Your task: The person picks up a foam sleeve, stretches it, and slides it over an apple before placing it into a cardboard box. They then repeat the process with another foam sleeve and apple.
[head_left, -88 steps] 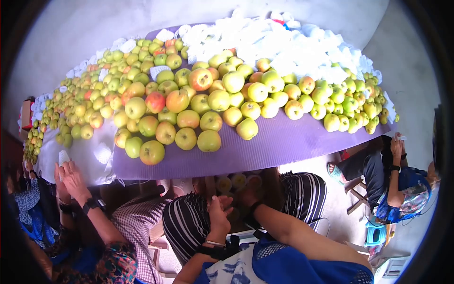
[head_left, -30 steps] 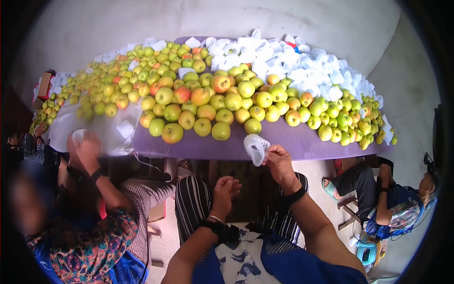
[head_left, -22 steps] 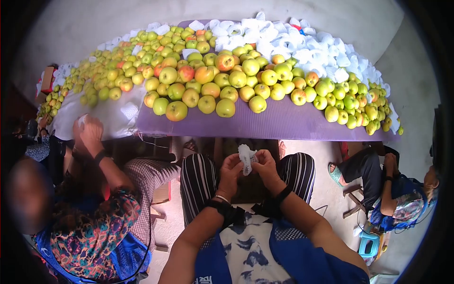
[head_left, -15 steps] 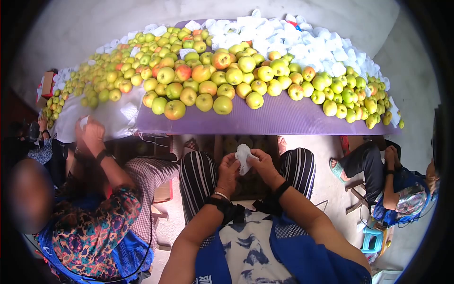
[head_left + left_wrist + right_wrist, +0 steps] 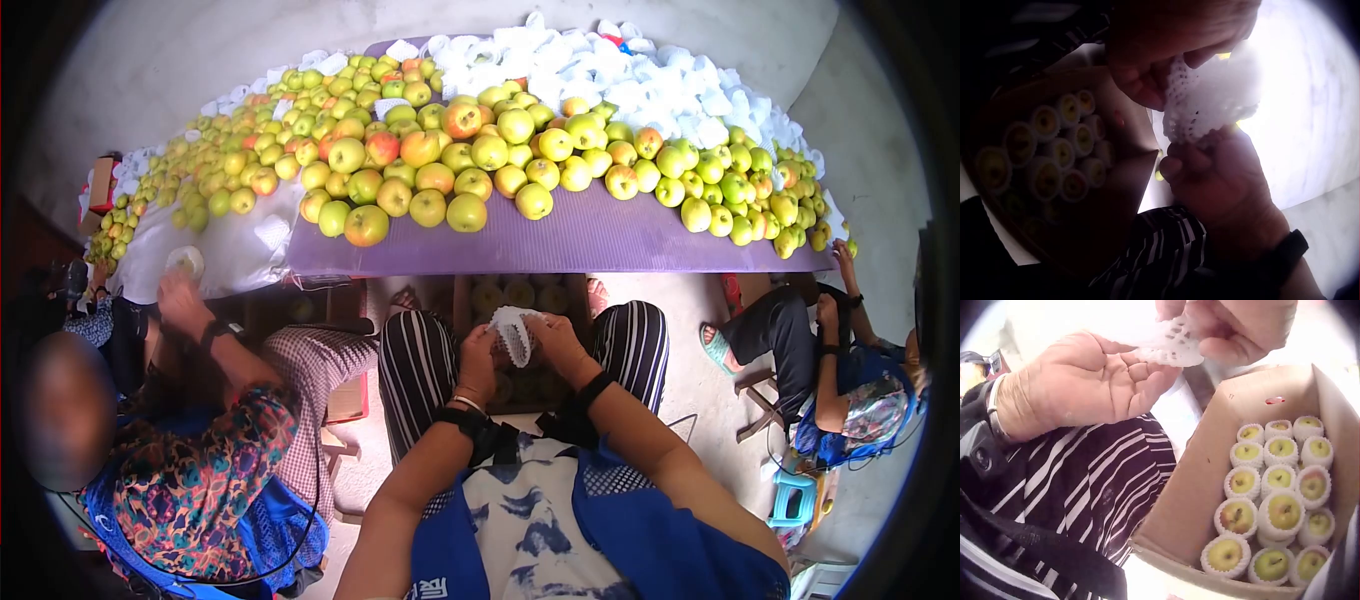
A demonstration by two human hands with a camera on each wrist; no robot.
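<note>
A white foam fruit net (image 5: 513, 330) is stretched between both hands above the lap, its mouth spread into a loop. My left hand (image 5: 476, 365) pinches one side of it between thumb and fingers. Opposite, my right hand (image 5: 560, 345) grips the other edge. From the right wrist view, the left palm (image 5: 1097, 381) faces up under the net's perforated rim (image 5: 1172, 350), with the right fingers (image 5: 1241, 347) curled over the far end. Below the hands stands an open cardboard box (image 5: 1179, 487) holding rows of netted apples (image 5: 1282, 509).
A purple-covered table (image 5: 600, 240) bears a wide heap of apples (image 5: 420, 150) and a pile of white foam nets (image 5: 610, 90). To the left, another person's hand (image 5: 185, 300) holds a net. A person (image 5: 855, 390) sits at the right near a blue stool (image 5: 792, 498).
My right hand has come up from the box, then brought a foam net from the table edge down to my left hand. Both hands now hold the net, and its mouth has widened.
</note>
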